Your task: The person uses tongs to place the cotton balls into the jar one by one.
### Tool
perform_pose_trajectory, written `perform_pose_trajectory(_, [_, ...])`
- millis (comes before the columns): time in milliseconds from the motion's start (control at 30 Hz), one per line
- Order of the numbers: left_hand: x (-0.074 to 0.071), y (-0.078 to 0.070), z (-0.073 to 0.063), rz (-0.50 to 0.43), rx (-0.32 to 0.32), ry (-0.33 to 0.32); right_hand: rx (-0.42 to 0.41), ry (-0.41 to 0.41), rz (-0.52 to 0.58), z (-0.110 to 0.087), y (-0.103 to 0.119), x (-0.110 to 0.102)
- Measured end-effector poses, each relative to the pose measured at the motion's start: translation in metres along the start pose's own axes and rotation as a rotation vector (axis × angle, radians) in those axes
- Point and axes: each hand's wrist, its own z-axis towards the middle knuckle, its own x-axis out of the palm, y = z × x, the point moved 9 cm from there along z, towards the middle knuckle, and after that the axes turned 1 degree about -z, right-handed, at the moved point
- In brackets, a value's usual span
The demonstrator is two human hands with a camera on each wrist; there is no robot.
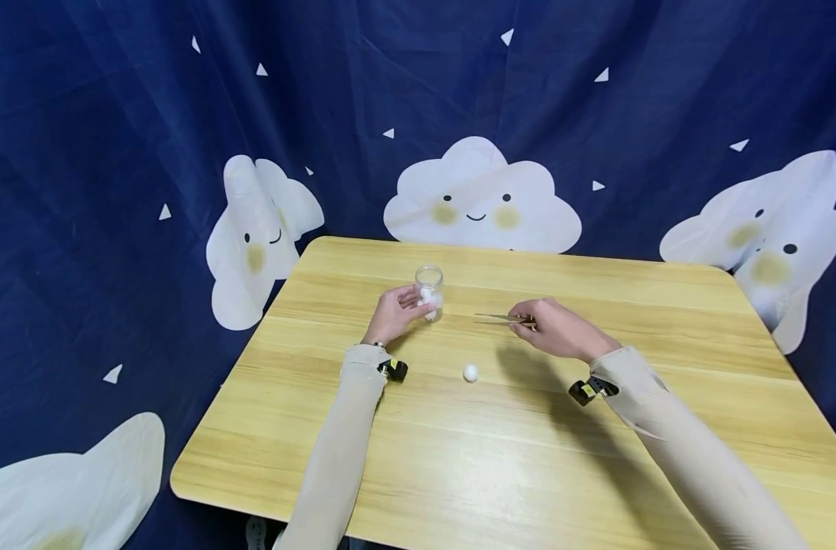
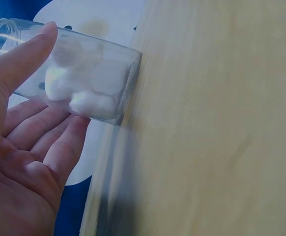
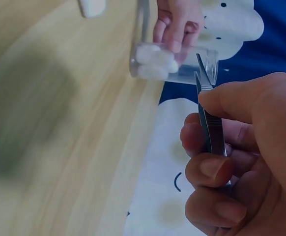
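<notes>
A clear, lidless jar point(image 1: 428, 275) stands upright on the table, with several white cotton balls point(image 2: 93, 102) in its lower part. My left hand point(image 1: 392, 315) holds the jar from its left side, thumb on the near side and fingers against the other. To the right of the jar, my right hand point(image 1: 560, 328) pinches metal tweezers point(image 3: 214, 130) between thumb and fingers. The tweezers' tips point left toward the jar; they are apart, with nothing between them. A single cotton ball point(image 1: 470, 373) lies on the table, nearer to me than the jar and between the two hands.
The light wooden table point(image 1: 404, 458) has rounded corners. Behind it and along its left side hangs a dark blue curtain point(image 1: 363, 84) printed with white clouds and small triangles. Black wrist cameras sit on both sleeves.
</notes>
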Motion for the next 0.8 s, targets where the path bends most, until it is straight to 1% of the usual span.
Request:
perform_pose_trajectory(133, [0.001, 0.001, 0.0, -0.004, -0.006, 0.003, 0.002, 0.012, 0.012, -0.01, -0.004, 0.008])
perform_pose_trajectory(333, [0.0, 0.002, 0.002, -0.002, -0.006, 0.009, -0.011, 0.031, 0.02, -0.019, -0.01, 0.023])
perform_pose_trajectory(567, [-0.002, 0.005, 0.003, -0.007, 0.004, 0.01, -0.047, 0.051, 0.012, -0.027, -0.01, 0.04])
perform_pose_trajectory(800, [0.0, 0.003, 0.002, -0.002, 0.008, 0.011, -0.022, 0.089, 0.052, -0.033, -0.012, 0.055])
